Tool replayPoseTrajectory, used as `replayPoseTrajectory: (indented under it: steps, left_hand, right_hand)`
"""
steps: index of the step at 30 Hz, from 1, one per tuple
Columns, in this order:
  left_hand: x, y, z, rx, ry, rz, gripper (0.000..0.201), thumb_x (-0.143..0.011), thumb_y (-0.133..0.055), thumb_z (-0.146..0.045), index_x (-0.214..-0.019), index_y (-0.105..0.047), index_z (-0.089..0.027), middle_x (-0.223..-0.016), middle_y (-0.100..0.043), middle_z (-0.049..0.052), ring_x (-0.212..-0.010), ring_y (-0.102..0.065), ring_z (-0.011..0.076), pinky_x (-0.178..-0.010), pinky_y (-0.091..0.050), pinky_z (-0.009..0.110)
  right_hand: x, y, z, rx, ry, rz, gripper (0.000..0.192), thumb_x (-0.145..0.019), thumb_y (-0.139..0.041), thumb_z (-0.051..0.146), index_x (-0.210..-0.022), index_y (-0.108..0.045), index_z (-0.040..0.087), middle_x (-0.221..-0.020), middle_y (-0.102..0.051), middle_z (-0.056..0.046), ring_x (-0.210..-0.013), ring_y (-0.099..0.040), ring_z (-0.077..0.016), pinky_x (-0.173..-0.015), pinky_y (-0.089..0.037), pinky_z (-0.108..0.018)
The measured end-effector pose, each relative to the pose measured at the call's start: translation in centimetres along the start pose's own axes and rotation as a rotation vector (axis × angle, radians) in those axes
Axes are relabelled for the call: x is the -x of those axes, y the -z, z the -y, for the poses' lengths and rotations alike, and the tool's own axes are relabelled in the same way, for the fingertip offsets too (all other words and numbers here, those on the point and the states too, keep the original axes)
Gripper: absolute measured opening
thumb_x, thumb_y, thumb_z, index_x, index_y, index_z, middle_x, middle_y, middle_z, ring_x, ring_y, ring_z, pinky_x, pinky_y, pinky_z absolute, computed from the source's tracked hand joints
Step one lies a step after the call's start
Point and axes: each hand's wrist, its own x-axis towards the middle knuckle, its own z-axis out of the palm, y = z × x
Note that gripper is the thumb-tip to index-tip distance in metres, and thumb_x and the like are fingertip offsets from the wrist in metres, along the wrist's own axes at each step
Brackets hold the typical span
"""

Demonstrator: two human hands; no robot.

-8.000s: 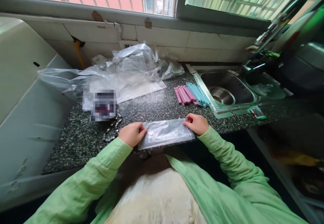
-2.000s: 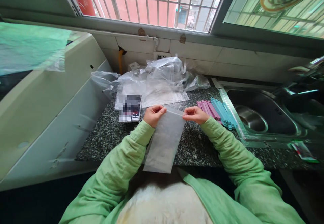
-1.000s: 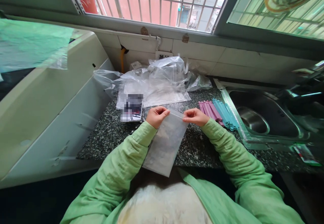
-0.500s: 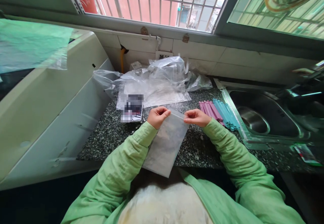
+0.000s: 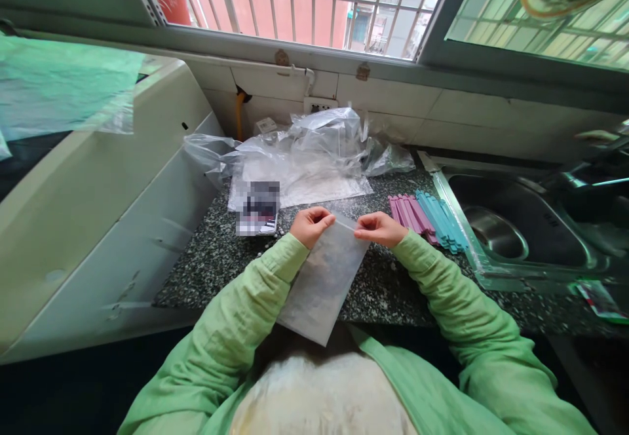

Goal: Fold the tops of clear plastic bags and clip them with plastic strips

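A frosted, see-through plastic bag [image 5: 324,284] hangs at a slant between my hands, its top edge toward the window and its lower corner past the counter's front edge. My left hand [image 5: 313,224] pinches the top edge near its left corner. At the right corner, my right hand [image 5: 381,229] grips the same edge between thumb and fingers. Both hands are closed, and the fingertips sit a short way apart. Just beyond my right hand lie flat pink strips [image 5: 411,215] and flat blue strips [image 5: 442,221], several of each, side by side.
Crumpled clear plastic bags [image 5: 319,150] pile against the tiled wall. A partly blurred flat item [image 5: 263,209] lies in front of them on the speckled counter [image 5: 206,264]. To the right is a steel sink [image 5: 496,232]; a pale appliance-like body [image 5: 162,133] borders the left.
My hands have drawn slightly closer together along the bag's top edge. Both still hold the bag, and the view has shifted a little.
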Motion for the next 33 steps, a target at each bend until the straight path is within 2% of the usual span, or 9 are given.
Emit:
replayPoseTrajectory:
  steps: [4, 12, 21, 29, 33]
  left_hand:
    - [-0.04, 0.03, -0.06, 0.026, 0.009, -0.014, 0.032, -0.052, -0.066, -0.043, -0.049, -0.054, -0.013, -0.044, -0.044, -0.004, -0.045, -0.036, 0.0057, -0.045, -0.029, 0.020]
    - [-0.08, -0.15, -0.06, 0.027, 0.033, 0.050, 0.032, -0.053, -0.065, -0.043, -0.048, -0.052, -0.014, -0.043, -0.042, -0.005, -0.044, -0.034, 0.0052, -0.044, -0.028, 0.020]
    - [-0.09, -0.36, 0.29, 0.029, 0.033, 0.041, 0.030, -0.054, -0.064, -0.040, -0.049, -0.051, -0.014, -0.044, -0.042, -0.005, -0.045, -0.035, 0.0057, -0.046, -0.029, 0.020]
    - [-0.12, -0.35, 0.23, 0.003, 0.016, 0.035, 0.028, -0.056, -0.062, -0.038, -0.049, -0.051, -0.014, -0.044, -0.042, -0.005, -0.047, -0.036, 0.0061, -0.047, -0.030, 0.021]
    - [-0.18, -0.37, 0.34, -0.003, 0.022, 0.044, 0.028, -0.055, -0.063, -0.038, -0.049, -0.051, -0.014, -0.044, -0.042, -0.005, -0.047, -0.035, 0.0060, -0.047, -0.029, 0.021]
  right_hand:
    - [-0.04, -0.03, 0.14, -0.045, 0.015, -0.029, 0.045, -0.059, -0.064, 0.053, -0.054, -0.043, 0.014, -0.051, -0.035, 0.006, -0.050, -0.031, -0.0043, -0.048, -0.022, -0.021]
    - [-0.09, 0.23, -0.30, -0.026, -0.035, 0.021, 0.047, -0.057, -0.064, 0.056, -0.056, -0.046, 0.013, -0.051, -0.036, 0.006, -0.049, -0.031, -0.0041, -0.047, -0.022, -0.020]
    - [-0.22, 0.28, -0.63, 0.020, -0.058, 0.071, 0.049, -0.058, -0.061, 0.060, -0.059, -0.046, 0.013, -0.053, -0.038, 0.006, -0.050, -0.033, -0.0048, -0.048, -0.024, -0.020]
    - [-0.48, -0.15, -0.80, 0.029, -0.061, 0.043, 0.049, -0.059, -0.059, 0.061, -0.057, -0.045, 0.014, -0.053, -0.035, 0.006, -0.050, -0.032, -0.0052, -0.047, -0.022, -0.021]
    - [-0.59, -0.45, -0.59, -0.029, -0.058, 0.035, 0.047, -0.058, -0.062, 0.058, -0.061, -0.048, 0.013, -0.055, -0.040, 0.005, -0.052, -0.036, -0.0061, -0.049, -0.026, -0.021]
